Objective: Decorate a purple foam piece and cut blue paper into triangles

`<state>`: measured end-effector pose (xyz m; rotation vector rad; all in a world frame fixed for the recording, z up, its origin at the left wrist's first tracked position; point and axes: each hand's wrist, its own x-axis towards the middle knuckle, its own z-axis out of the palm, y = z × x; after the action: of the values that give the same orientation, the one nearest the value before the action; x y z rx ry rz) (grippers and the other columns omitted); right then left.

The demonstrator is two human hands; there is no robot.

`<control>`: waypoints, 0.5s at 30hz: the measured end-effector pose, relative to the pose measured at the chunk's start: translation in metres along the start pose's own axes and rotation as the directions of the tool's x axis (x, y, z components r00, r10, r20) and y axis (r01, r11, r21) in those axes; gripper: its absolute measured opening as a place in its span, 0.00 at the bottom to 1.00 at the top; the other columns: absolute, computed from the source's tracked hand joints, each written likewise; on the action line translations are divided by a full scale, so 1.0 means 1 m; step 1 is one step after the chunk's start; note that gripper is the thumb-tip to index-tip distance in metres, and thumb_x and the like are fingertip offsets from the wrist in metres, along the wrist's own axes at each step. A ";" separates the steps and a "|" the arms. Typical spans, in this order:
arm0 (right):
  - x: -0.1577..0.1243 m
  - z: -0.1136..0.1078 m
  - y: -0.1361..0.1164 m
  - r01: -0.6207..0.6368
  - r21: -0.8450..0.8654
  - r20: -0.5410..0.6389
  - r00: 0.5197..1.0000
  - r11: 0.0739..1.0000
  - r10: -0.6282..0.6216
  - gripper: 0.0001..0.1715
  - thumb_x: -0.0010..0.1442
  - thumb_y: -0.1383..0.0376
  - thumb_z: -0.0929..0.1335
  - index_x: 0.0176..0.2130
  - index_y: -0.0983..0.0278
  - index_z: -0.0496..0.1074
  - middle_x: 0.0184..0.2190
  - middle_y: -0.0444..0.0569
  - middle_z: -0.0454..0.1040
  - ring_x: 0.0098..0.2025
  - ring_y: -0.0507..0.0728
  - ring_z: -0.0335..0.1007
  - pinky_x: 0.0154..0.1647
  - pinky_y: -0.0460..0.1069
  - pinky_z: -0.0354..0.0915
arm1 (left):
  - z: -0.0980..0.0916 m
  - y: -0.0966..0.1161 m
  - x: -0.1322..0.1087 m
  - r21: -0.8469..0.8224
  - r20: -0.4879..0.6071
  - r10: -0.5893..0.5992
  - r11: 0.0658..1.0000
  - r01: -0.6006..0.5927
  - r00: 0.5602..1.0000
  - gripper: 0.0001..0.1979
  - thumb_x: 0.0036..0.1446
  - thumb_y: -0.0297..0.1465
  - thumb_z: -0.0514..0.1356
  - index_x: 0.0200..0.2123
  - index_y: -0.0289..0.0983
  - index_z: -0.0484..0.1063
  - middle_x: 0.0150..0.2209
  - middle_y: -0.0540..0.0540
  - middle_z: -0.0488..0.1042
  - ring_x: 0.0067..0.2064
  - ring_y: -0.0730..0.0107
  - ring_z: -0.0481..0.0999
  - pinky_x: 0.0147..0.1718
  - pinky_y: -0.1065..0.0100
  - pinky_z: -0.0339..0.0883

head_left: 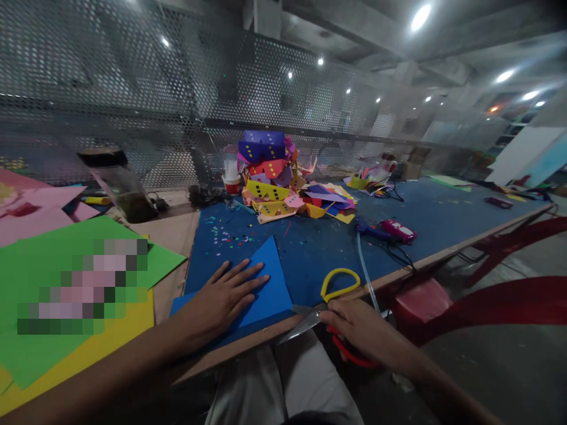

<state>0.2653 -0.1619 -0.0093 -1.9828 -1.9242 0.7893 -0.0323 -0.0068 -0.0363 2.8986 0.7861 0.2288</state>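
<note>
My left hand [230, 295] lies flat with its fingers spread on a blue paper sheet [273, 271], which shows a pointed corner at the top and rests at the table's front edge. My right hand [361, 324] grips a pair of scissors [306, 324] with one yellow and one red handle loop. The scissor blades are apart, and they point left beside the sheet's right-hand corner. Whether a blade touches the paper I cannot tell.
Green sheets [48, 265] and yellow sheets [133, 316] lie at left, near a dark-lidded jar [126, 186]. Colourful paper cutouts [270, 189] are piled at the back by a cup [231, 182]. A blue glue gun [372, 229] sits right; a red chair [491, 307] stands beyond.
</note>
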 end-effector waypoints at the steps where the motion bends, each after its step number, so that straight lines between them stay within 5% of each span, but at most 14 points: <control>1: 0.001 0.000 0.002 0.003 0.000 0.002 1.000 1.000 -0.003 0.21 0.70 0.56 0.63 0.28 0.63 0.68 0.28 0.46 0.73 0.30 0.53 0.67 0.32 0.48 0.53 | 0.000 0.003 0.001 0.019 -0.012 -0.020 1.000 0.020 1.000 0.23 0.72 0.42 0.45 0.68 0.58 0.54 0.71 0.55 0.54 0.71 0.54 0.53 0.67 0.45 0.43; 6: 0.003 0.002 0.009 0.003 0.041 0.010 1.000 0.999 -0.003 0.24 0.70 0.55 0.62 0.26 0.63 0.65 0.25 0.44 0.71 0.27 0.51 0.65 0.29 0.48 0.52 | -0.018 -0.001 0.008 0.085 0.023 0.040 0.996 -0.042 0.999 0.24 0.69 0.48 0.50 0.66 0.62 0.56 0.70 0.54 0.59 0.67 0.51 0.61 0.63 0.45 0.52; 15: 0.003 0.007 0.005 0.027 0.025 -0.022 0.999 0.999 -0.027 0.22 0.71 0.57 0.62 0.27 0.63 0.66 0.26 0.45 0.73 0.29 0.52 0.66 0.31 0.48 0.52 | -0.012 -0.017 0.012 0.037 0.090 0.126 0.991 -0.129 0.988 0.30 0.70 0.49 0.46 0.71 0.58 0.41 0.74 0.55 0.44 0.73 0.57 0.45 0.69 0.47 0.29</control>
<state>0.2656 -0.1605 -0.0187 -1.9387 -1.9155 0.7779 -0.0331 0.0150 -0.0258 2.9790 0.5998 0.0978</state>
